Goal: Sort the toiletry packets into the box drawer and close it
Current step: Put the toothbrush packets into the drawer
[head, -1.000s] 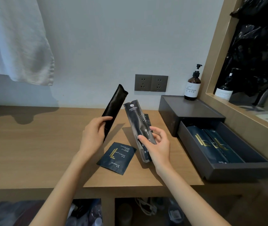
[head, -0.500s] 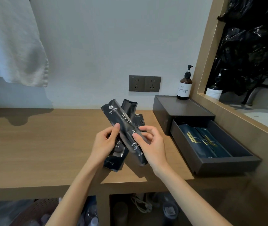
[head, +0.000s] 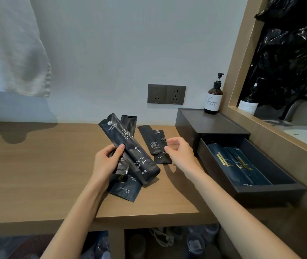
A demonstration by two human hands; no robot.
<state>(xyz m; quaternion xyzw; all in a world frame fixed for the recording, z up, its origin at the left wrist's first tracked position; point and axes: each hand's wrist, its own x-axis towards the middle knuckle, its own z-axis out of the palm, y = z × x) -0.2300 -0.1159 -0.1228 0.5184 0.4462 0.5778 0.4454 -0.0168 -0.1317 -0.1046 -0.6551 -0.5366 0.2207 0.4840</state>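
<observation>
From the head camera, we are looking down at a wooden counter (head: 37, 165) against a pale wall. Our left hand (head: 109, 163) is gripping a long black toothbrush packet (head: 130, 148), thumb across its front and fingers curled behind, and is holding it tilted above the counter. A second long packet (head: 129, 123) is poking up behind it in what looks like the same grip. A flat shower cap packet (head: 128, 189) is lying on the counter under that hand.

Our right hand (head: 180, 152) is hovering with its fingers loosely apart and is holding nothing. It is just beside two smaller packets (head: 153, 140) that are lying overlapped on the counter, and we cannot tell whether the fingertips are touching them.

To the right, the dark box (head: 210, 126) is standing with a pump bottle (head: 213, 98) on top. Its drawer (head: 251, 191) is pulled open, with dark blue packets (head: 231, 163) already lying side by side along its left part.

We are judging the sorting to be partway through, at the gathering step. Next, the free hand needs to pinch up the loose packets, then everything needs laying flat in the bare right side of the drawer so it can slide shut.
</observation>
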